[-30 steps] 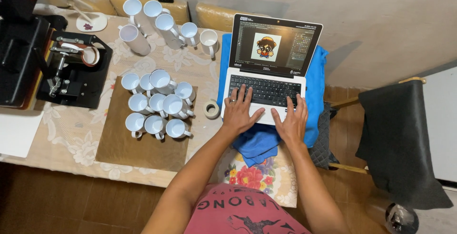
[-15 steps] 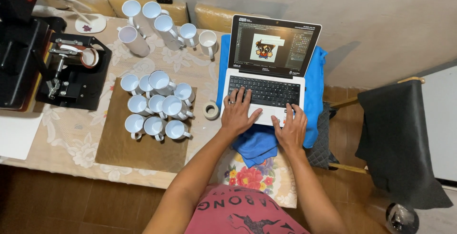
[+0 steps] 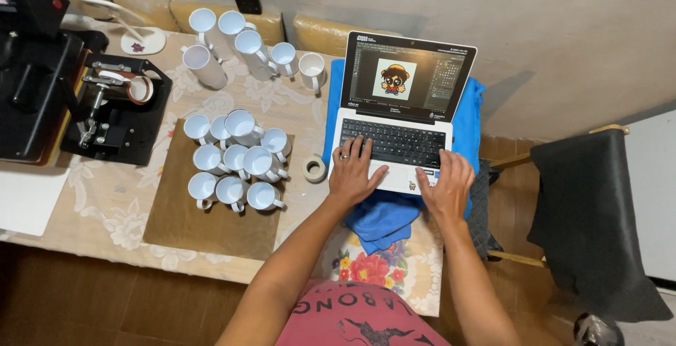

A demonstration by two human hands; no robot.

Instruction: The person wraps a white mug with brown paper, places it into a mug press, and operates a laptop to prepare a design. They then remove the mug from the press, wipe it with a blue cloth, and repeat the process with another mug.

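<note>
The table (image 3: pixel 105 219), spread with a pale lace cloth, ran across the left of the scene; a black heat press (image 3: pixel 32 71) stood at its far left, cut off by the frame edge. Right of it sat a black mug press (image 3: pixel 116 110) with one mug clamped inside. At the far right a dark cloth (image 3: pixel 591 219) hung over a wooden chair.

An open laptop (image 3: pixel 398 117) rested on a blue cloth (image 3: pixel 384 219) at the table's right end, its screen showing a cartoon figure. A brown board (image 3: pixel 211 223) lay near the middle and carried a cluster of nine white mugs (image 3: pixel 236 159), all upright and seemingly empty. More white mugs (image 3: pixel 246 47) stood along the far edge.

The left hand (image 3: pixel 352 170) lay flat, grip released, fingers on the keyboard's near rows. The right hand (image 3: pixel 443 184) rested open on the palm rest, beside the touchpad. A small roll of tape (image 3: pixel 314 168) lay between the board and the laptop.
</note>
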